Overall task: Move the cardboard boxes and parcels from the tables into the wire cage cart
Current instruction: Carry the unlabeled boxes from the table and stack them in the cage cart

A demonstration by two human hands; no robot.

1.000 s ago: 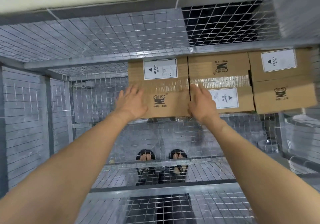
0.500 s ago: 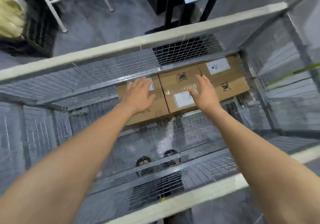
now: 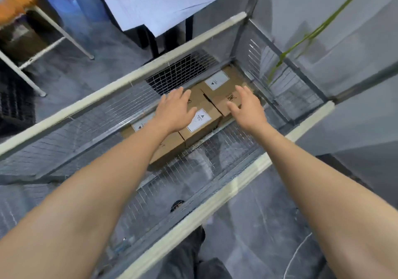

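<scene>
nearest the camera: dark trousers and the near padded top rail of the wire cage cart, both forearms reaching over it and down inside. left hand flat, fingers spread wide, palm down over the middle cardboard box; can't tell if it's touching or just above. right hand also spread wide, loosely curled, holding nothing, over the right box. left box partly hidden under the left forearm. all 3 sit in a row on the cart floor against the far mesh wall, touching side by side, white labels up. beyond the far rail: a table w/ white sheet, no parcels showing on it; other tables blurred.

risk, imo: wrists or forearms catching the rail or mesh while pulling out. if a box isn't seated flat, later ones stacked on top could tilt. green strap hangs at the right wall, could snag a load.
</scene>
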